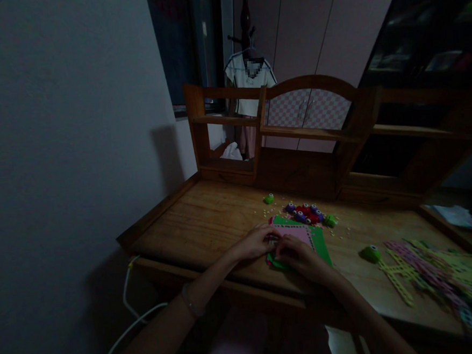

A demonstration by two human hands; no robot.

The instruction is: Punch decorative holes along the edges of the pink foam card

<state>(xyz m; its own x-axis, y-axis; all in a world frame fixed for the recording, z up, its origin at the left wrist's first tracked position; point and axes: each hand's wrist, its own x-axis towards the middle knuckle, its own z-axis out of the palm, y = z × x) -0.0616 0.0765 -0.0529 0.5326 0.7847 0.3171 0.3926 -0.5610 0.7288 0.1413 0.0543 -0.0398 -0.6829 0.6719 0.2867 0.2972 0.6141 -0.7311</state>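
A pink sheet (300, 232) with a dotted edge lies on a larger green sheet (322, 245) near the desk's front edge. My left hand (259, 241) rests at the left side of the pink sheet, fingers curled and pressed together. Close beside it, my right hand (300, 254) bends over the lower part of the sheets with its fingertips pinched. Whatever lies between the fingers is too small and dark to make out. Just behind the sheets sit several red and purple craft punches (303, 214) with round eye shapes, and a green one (330, 220) is at their right.
Small paper bits (268, 212) are scattered around the punches. Another green punch (269, 199) stands farther back, and one (371, 253) lies right. A heap of perforated pink and yellow paper strips (436, 271) covers the right. Wooden shelves (309, 131) border the desk (190, 218); a white cable (125, 298) hangs left.
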